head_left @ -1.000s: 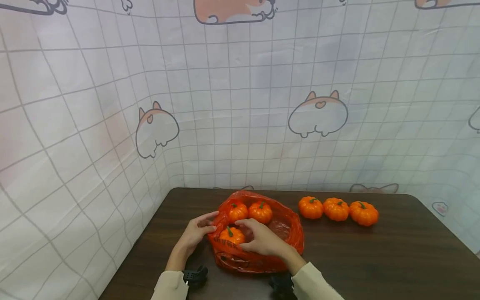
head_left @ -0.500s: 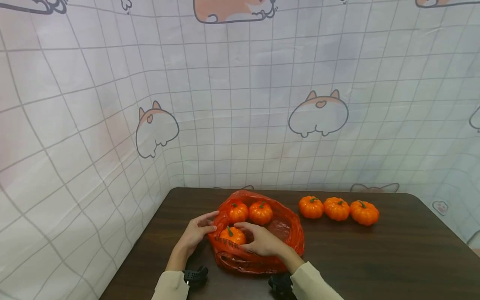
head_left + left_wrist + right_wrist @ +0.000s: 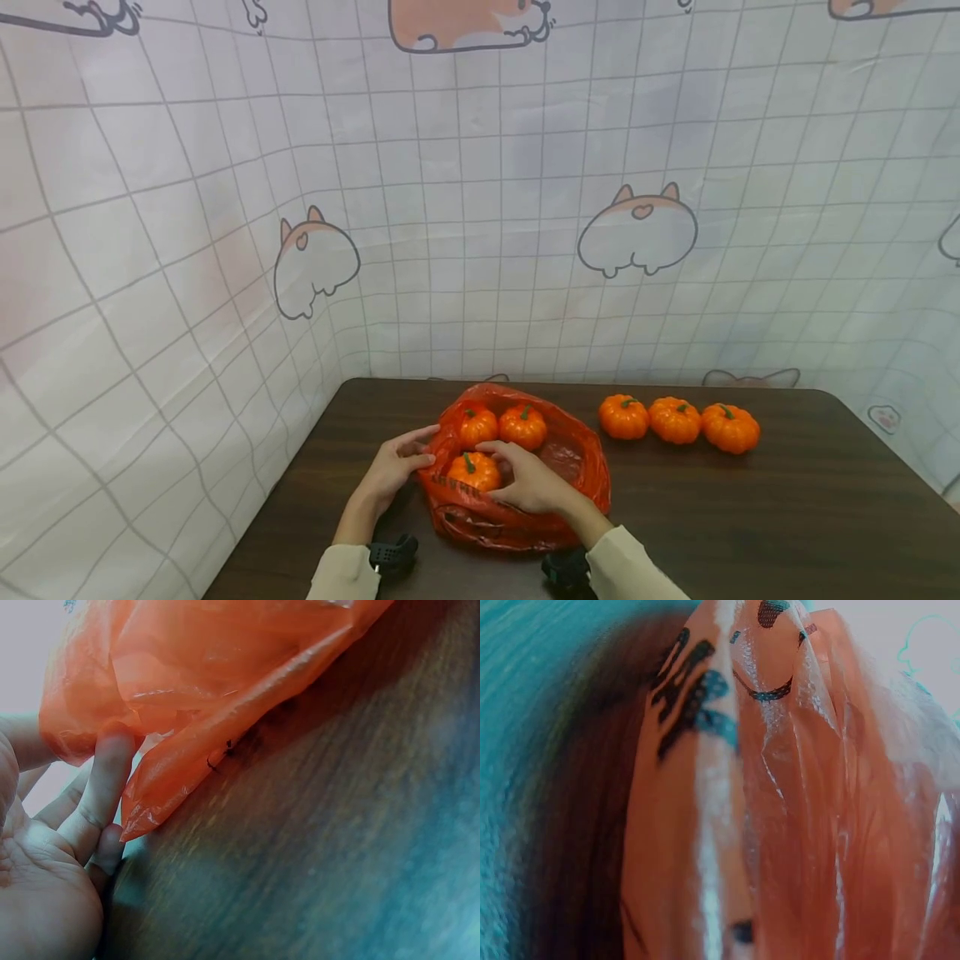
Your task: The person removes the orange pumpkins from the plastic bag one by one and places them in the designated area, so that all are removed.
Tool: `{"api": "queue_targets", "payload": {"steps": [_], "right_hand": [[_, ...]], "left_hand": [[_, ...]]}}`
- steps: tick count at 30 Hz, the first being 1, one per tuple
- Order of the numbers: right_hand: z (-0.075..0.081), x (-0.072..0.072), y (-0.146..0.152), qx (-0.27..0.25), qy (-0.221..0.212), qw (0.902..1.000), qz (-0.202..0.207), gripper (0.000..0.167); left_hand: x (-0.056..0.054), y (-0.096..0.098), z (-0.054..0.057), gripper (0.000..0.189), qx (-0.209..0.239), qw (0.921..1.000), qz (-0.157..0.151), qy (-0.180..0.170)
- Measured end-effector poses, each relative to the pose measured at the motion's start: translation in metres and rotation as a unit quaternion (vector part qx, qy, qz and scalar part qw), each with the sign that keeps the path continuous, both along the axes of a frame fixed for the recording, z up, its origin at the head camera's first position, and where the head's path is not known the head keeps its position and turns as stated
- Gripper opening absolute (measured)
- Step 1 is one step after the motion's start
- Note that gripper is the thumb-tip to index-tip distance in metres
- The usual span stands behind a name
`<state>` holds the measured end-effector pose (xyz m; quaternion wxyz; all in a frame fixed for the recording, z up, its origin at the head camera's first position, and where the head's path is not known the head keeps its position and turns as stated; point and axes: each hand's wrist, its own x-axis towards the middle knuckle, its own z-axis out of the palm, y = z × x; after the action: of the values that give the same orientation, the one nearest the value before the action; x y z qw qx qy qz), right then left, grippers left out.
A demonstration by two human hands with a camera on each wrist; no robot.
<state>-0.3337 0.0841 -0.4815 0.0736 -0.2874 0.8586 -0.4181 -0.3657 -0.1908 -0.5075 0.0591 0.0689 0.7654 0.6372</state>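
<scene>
A red plastic bag (image 3: 561, 454) with black print lies mouth up on the table, its rim spread wide. Three small orange pumpkins with green stems are inside: a left rear pumpkin (image 3: 477, 427), a right rear pumpkin (image 3: 523, 427) and a front pumpkin (image 3: 474, 473). My left hand (image 3: 392, 467) pinches the bag's left rim; in the left wrist view its fingers (image 3: 105, 780) lie against the thin plastic. My right hand (image 3: 531, 482) reaches into the bag, thumb and fingers curled round the front pumpkin's right side. Only the printed bag wall (image 3: 780, 787) shows in the right wrist view.
To the right of the bag stand three more pumpkins in a row: a left one (image 3: 623, 417), a middle one (image 3: 675, 419) and a right one (image 3: 730, 428). The dark wooden table (image 3: 750, 525) ends at a white gridded cloth backdrop (image 3: 480, 208) behind and on the left.
The front pumpkin has shifted slightly right inside the bag, together with my right hand. My left hand keeps its place at the bag's rim.
</scene>
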Motion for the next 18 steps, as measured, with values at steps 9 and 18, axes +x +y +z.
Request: {"api": "queue_targets", "payload": {"steps": [9,18], "right_hand": [[0.0001,0.0006,0.0004,-0.019,-0.009,0.9995,-0.021,0.060],[0.0003,0.0001,0.0038,-0.023,-0.010,0.9992,-0.032,0.059]], "left_hand": [[0.0005,0.0002,0.0005,0.049,-0.001,1.0000,0.001,0.000],[0.0004,0.0005,-0.0004,0.049,0.000,1.0000,0.002,0.005]]}}
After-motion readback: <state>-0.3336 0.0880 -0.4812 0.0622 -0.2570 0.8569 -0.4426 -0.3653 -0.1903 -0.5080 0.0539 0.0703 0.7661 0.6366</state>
